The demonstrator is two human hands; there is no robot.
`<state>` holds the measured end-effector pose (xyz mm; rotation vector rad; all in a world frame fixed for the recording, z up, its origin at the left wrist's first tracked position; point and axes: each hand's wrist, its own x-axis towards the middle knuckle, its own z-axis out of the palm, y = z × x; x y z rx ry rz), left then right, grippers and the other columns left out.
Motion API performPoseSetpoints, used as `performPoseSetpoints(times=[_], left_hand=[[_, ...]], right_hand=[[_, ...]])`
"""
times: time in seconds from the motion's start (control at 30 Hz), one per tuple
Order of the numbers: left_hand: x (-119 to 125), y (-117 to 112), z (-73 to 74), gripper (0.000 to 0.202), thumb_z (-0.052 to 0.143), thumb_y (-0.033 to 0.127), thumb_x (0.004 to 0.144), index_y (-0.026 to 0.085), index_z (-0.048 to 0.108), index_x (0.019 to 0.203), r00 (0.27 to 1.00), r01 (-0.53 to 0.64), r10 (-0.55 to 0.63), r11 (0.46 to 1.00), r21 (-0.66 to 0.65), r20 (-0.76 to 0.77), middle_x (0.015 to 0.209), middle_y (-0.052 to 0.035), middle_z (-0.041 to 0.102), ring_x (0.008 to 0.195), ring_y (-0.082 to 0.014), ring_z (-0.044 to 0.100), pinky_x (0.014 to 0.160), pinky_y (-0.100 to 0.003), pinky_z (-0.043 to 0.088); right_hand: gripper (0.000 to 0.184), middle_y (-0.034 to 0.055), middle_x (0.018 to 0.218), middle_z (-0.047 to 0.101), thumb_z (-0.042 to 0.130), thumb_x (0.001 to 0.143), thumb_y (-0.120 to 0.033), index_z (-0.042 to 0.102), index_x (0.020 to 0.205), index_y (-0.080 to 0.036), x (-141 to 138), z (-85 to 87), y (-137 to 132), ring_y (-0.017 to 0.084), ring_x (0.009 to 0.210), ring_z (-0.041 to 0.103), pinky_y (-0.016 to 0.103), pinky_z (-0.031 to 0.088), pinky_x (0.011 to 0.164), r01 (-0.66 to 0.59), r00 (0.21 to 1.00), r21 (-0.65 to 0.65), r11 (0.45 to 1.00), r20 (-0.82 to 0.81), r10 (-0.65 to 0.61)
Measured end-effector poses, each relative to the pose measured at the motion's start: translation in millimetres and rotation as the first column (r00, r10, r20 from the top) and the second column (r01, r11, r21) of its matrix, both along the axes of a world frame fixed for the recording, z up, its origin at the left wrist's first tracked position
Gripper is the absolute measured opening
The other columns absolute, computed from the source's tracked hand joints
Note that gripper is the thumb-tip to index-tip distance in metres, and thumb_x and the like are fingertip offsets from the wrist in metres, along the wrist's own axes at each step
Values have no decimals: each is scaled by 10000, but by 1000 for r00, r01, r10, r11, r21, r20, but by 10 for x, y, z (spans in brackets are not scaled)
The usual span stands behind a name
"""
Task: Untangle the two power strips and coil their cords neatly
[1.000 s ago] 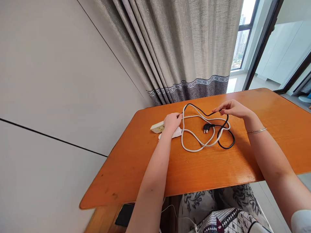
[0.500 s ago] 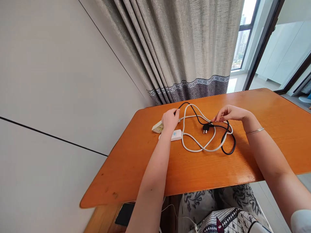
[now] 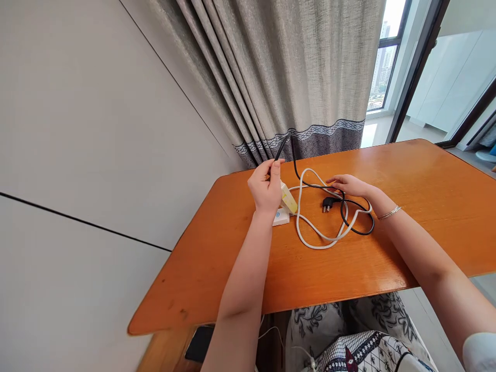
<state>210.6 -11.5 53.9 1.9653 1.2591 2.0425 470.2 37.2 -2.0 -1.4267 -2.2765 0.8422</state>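
Head view: likely untangling, your left hand [image 3: 265, 187] pinches black power cord [image 3: 293, 154], right hand [image 3: 351, 185] loosely curled, grip unclear; next, clear white cable [image 3: 315, 248] between.

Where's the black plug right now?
In the head view, the black plug lies on the orange table, right of centre, among loops of white cable and pictured just below the right hand.

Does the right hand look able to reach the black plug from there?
Probably yes: the black plug lies close to the right hand, and nothing appears to cover its body, though the white cable loops around it.
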Motion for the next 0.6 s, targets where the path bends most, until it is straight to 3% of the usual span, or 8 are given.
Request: performPoseSetpoints(times=[0.13,0.27,0.37,0.5,0.6], left_hand=[[22,-141,116,465,544,591,940,185,764,881,997,35,-39,998,48,68,595,7,566,552,-113,519,560,-246,410],[21,-180,165,471,575,613,916,184,759,850,989,67,-74,996,54,128,558,22,521,511,-94,463,520,-238,368],[16,-168,171,478,588,628,901,184,753,839,985,85,-89,996,33,146,553,23,520,509,-92,462,513,-236,367],[-4,-148,177,467,608,626,885,185,748,826,978,107,-106,994,5,180,539,26,507,508,-95,467,512,-236,376],[-38,-130,188,433,616,594,884,186,747,821,969,121,-109,992,-41,220,545,23,508,517,-98,473,523,-236,384]], right_hand=[[363,102,1300,705,507,951,-188,682,1269,-164,21,-30,-8,216,1167,666,255,491,941,95,950,91,991,290,-118],[271,125,1081,770,647,860,-266,754,1082,-156,90,-88,-10,262,958,719,271,494,731,121,909,45,992,397,-129],[236,119,1002,776,641,848,-264,768,1026,-175,112,-122,0,252,888,719,267,468,672,135,887,43,990,439,-140],[217,136,1040,760,602,872,-258,769,981,-170,157,-87,35,254,933,704,279,482,738,136,890,101,986,425,-166],[315,169,1212,701,486,944,-262,716,1121,-140,243,19,62,255,1095,648,306,478,888,163,907,217,962,351,-233]])
